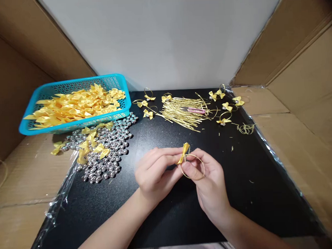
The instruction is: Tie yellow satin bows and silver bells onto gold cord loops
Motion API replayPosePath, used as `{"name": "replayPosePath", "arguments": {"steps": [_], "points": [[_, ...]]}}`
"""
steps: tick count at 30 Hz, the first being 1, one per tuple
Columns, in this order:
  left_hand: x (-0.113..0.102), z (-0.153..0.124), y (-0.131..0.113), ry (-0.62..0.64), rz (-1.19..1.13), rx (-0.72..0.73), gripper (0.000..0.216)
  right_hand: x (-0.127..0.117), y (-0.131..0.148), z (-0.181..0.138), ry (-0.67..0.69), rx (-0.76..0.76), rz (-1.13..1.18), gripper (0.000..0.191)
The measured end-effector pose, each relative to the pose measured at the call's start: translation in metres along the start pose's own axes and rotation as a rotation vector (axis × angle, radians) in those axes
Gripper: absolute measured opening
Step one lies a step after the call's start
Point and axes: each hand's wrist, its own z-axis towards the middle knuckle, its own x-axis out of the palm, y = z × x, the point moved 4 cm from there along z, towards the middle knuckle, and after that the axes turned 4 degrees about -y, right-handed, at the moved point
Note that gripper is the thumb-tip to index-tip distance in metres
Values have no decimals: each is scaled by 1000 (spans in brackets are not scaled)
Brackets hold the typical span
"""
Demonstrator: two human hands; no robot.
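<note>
Near the middle of the black table (147, 227), my left hand (158, 172) pinches a yellow ribbon bow (185, 153) between its fingertips. My right hand (211, 177) is closed on a thin gold twist tie (203, 166), bent into a loop, with the thumb lying across it. Bow and loop meet where the fingertips of both hands come together. How they are joined there is partly hidden by the fingers.
At the back left, a blue basket (25, 120) holds many yellow bows. Silver bells (102, 168) and loose bows (101, 150) lie before it. Gold twist ties (179, 113) with pink snips (196, 110) sit at the back, among looped bow pieces (226, 106). Cardboard walls (296, 32) flank the table.
</note>
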Motion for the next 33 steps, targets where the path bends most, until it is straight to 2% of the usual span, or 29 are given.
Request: {"name": "replayPosePath", "arguments": {"steps": [4, 11, 15, 19, 23, 26, 33], "points": [[1, -2, 0, 9, 65, 52, 10, -1, 0, 0, 13, 16, -2, 17], [2, -3, 1, 45, 106, 63, 11, 5, -3, -3, 36, 176, 173, 19], [0, -2, 1, 28, 105, 53, 11, 3, -4, -5, 2, 185, 205, 20], [-2, -2, -1, 62, 148, 122, 6, 2, -5, -7, 2, 194, 173, 24], [-4, -3, -2, 104, 231, 221, 4, 4, -4, -5, 25, 181, 125, 17], [-4, -1, -1, 108, 262, 240, 6, 2, -2, -2, 30, 133, 34, 13], [-2, 0, -2, 101, 281, 242, 10, -4, 2, -1, -26, 16, -155, 20]]}}
